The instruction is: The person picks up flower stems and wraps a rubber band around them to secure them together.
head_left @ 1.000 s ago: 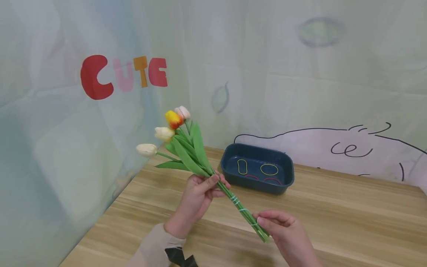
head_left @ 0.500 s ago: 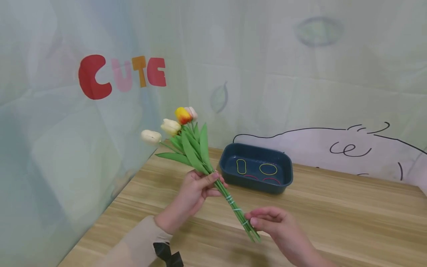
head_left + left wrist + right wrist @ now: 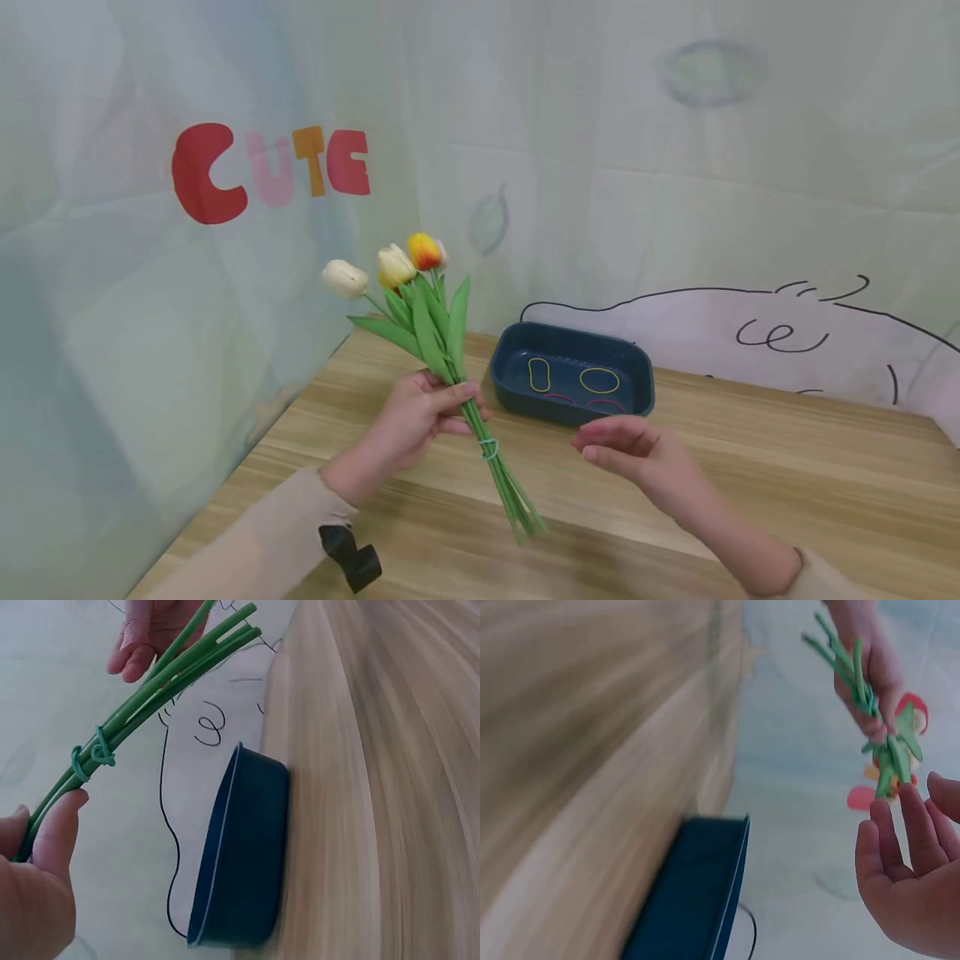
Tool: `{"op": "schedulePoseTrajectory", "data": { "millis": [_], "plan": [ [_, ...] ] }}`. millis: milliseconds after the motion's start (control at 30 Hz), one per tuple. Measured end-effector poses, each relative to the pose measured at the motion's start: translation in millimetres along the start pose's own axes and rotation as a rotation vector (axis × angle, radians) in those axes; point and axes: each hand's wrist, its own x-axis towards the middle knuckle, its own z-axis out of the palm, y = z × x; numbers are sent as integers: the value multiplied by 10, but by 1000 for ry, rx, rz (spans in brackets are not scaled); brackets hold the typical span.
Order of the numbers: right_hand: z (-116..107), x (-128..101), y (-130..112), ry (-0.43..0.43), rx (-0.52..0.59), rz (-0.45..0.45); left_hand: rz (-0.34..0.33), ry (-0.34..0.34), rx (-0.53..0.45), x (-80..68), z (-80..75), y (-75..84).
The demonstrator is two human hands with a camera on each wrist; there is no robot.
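Note:
My left hand point(image 3: 429, 410) holds a bunch of tulips point(image 3: 427, 329) by the stems, its thumb across them. White, cream, yellow-orange and pale pink blooms point up and left; the stem ends slant down right. A turquoise rubber band point(image 3: 489, 450) wraps the stems just below that hand, with a loose loop seen in the left wrist view. Right of the stems, my right hand point(image 3: 645, 458) hovers apart from them with nothing in it. Its fingers are relaxed and bent a little, and the right wrist view shows them spread.
A dark blue rectangular tray point(image 3: 502, 396) stands on the wooden table point(image 3: 750, 467) behind the hands. Thin yellow loops point(image 3: 600, 381) and red curved lines lie in it. Printed cloth point(image 3: 600, 167) hangs behind and at the left, close to the blooms.
My right hand has let go of the lower band loop and moved up and away from the stems. The band now sits gathered higher. The bouquet has turned more upright and shifted left.

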Motion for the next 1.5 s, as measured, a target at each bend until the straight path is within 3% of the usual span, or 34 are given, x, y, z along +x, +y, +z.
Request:
{"op": "schedulePoseTrajectory", "data": {
  "millis": [267, 433, 667, 1000, 1233, 1500],
  "plan": [
    [-209, 162, 85, 188, -420, -104, -84, 26, 126, 72, -146, -117],
    [-294, 246, 212, 249, -533, -131, -122, 25, 184, 123, -247, -230],
    [-383, 351, 402, 270, -558, -133, -166, 16, 242, 180, -358, -402],
    [-487, 515, 601, 208, -560, -51, -287, -77, 289, 208, -454, -607],
    [-519, 562, 683, 188, -594, -10, -344, -68, 278, 182, -455, -661],
    [-496, 574, 700, 153, -635, -23, -390, -57, 254, 176, -517, -740]
  ]
}}
